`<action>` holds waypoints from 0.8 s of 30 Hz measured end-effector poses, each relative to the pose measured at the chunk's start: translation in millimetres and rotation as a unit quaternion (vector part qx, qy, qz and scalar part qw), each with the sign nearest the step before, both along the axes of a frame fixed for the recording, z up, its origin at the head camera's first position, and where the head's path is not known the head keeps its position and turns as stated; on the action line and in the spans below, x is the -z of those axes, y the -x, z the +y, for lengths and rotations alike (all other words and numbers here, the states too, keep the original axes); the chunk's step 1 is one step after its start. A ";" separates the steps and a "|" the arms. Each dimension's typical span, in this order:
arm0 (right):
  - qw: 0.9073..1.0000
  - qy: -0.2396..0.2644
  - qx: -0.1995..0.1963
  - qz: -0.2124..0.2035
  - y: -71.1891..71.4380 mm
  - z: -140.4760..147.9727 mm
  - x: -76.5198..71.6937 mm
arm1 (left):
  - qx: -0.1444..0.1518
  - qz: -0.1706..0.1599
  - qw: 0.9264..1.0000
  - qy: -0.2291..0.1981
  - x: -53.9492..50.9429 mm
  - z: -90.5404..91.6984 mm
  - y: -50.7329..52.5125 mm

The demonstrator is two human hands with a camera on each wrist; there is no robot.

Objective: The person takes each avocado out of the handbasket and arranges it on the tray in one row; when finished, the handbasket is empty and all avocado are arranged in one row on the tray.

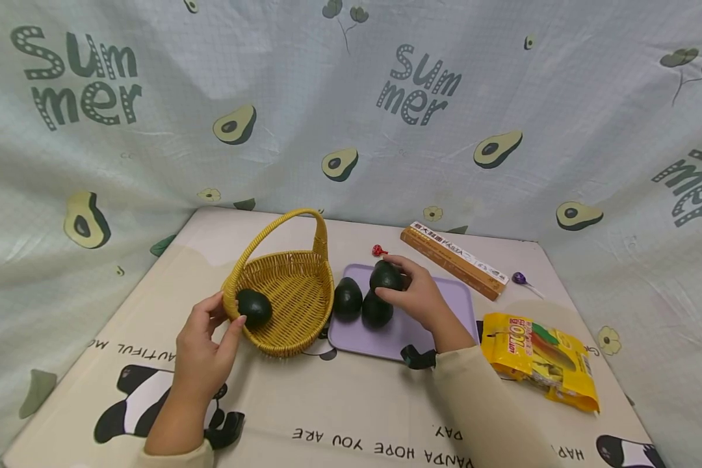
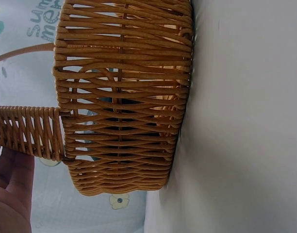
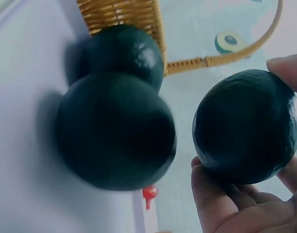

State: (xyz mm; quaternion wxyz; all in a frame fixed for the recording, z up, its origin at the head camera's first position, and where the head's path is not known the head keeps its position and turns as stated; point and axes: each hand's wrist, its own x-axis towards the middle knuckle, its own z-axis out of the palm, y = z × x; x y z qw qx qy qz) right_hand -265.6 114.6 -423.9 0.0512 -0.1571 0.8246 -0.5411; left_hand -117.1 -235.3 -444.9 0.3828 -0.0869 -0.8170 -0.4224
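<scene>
A yellow woven basket (image 1: 298, 305) with a tall handle stands left of the middle, with one dark green avocado (image 1: 254, 308) inside near its left side. My left hand (image 1: 207, 338) holds the basket at the foot of its handle (image 2: 27, 131); in the left wrist view its fingers lie behind the woven strip. My right hand (image 1: 415, 292) grips another avocado (image 3: 246, 127) between thumb and fingers, raised above the lilac tray (image 1: 357, 341). Two more avocados rest on the tray's left part, one at the left (image 1: 348, 299) and one beside it (image 1: 377, 309).
Behind the tray lie a red lollipop (image 1: 378, 250) and a long brown pasta box (image 1: 453, 260). A purple lollipop (image 1: 520, 279) is at the far right, with a yellow mango-print bag (image 1: 538, 357) nearer me. A printed cloth wall (image 1: 386, 182) encloses the table's back and sides.
</scene>
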 end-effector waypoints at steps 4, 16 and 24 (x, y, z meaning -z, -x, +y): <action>1.000 0.002 0.007 -0.005 -2.1 9.0 5.0 | 0.002 0.002 1.000 -0.001 -0.5 -0.1 0.3; 0.999 -0.026 0.024 -0.022 -9.7 26.2 12.0 | 0.007 0.004 1.000 -0.003 0.0 0.1 0.2; 0.998 -0.039 0.038 -0.027 -12.6 36.6 22.8 | 0.006 0.010 1.000 -0.002 -0.1 -0.8 0.9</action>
